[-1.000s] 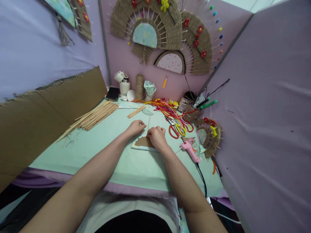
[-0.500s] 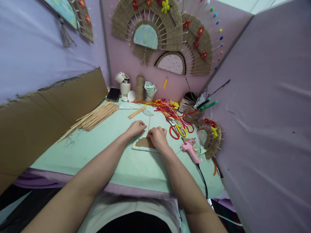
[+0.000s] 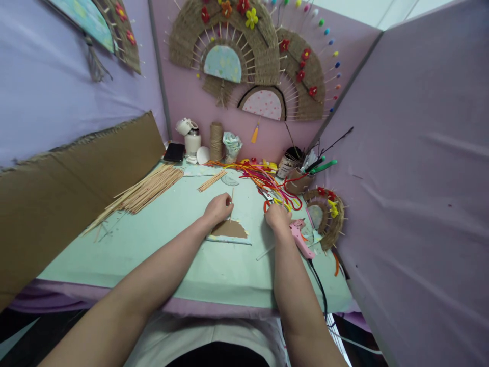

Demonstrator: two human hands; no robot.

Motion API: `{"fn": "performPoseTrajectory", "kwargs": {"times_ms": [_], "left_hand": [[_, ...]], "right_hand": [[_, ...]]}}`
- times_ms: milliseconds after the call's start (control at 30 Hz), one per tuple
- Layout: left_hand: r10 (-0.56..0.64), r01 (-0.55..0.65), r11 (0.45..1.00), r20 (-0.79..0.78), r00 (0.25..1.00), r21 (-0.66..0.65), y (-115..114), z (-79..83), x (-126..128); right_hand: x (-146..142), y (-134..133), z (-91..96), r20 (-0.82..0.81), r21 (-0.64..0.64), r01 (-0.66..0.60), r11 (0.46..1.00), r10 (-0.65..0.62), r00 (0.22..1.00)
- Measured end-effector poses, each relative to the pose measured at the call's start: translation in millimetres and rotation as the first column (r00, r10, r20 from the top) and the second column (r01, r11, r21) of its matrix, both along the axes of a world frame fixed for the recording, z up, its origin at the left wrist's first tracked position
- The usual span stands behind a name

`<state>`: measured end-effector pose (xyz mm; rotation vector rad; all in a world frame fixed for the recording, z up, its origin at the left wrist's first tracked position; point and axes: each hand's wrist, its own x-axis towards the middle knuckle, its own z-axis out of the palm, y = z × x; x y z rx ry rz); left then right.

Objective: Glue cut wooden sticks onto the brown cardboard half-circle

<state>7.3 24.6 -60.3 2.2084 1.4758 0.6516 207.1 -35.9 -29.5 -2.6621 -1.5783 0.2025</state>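
Observation:
My left hand [image 3: 218, 208] is closed, its fingertips pinching a thin wooden stick [image 3: 233, 195] that stands up from a small half-round piece of cardboard [image 3: 231, 230]. Patterned light-blue cloth edges the cardboard, which lies flat on the table. To the right, my right hand [image 3: 278, 216] is over the table between the scissors [image 3: 266, 203] and the pink glue gun [image 3: 301, 242]. Its fingers are mostly hidden behind the back of the hand, so whether they touch either tool is unclear. Below that hand lies a translucent glue stick [image 3: 264, 253].
Many bamboo sticks [image 3: 148, 188] lie at left beside a standing cardboard sheet [image 3: 87, 163]. Colourful pipe cleaners [image 3: 263, 176], a twine spool [image 3: 216, 142], a white jar [image 3: 192, 141] and a tool holder [image 3: 300, 181] line the back. A woven fan [image 3: 324, 216] rests at right.
My right hand has left the cardboard and moved right, towards the scissors and glue gun. My left hand has closed on the wooden stick. The view has shifted slightly.

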Motion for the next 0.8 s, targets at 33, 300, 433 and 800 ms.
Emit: {"fn": "performPoseTrajectory", "kwargs": {"times_ms": [33,300,433,800], "left_hand": [[0.001,-0.001,1.000,0.011,1.000,-0.012,-0.2,-0.6,0.4],[0.071,-0.074,0.996,-0.056,0.996,-0.053,-5.0,1.6,5.7],[0.108,-0.117,0.992,-0.150,0.983,-0.053,-5.2,4.3,11.9],[0.079,-0.087,0.995,-0.159,0.984,-0.044,-6.2,4.6,10.7]], "right_hand": [[-2.4,0.0,-0.2,-0.002,0.002,-0.027,1.000,0.027,1.000],[-37.4,-4.8,-2.0,-0.021,0.083,-0.263,0.961,0.266,0.964],[-44.0,-0.9,-6.2,-0.020,0.108,-0.336,0.936,0.340,0.940],[-41.9,15.5,-26.6,-0.017,0.266,-0.471,0.841,0.493,0.870]]}}
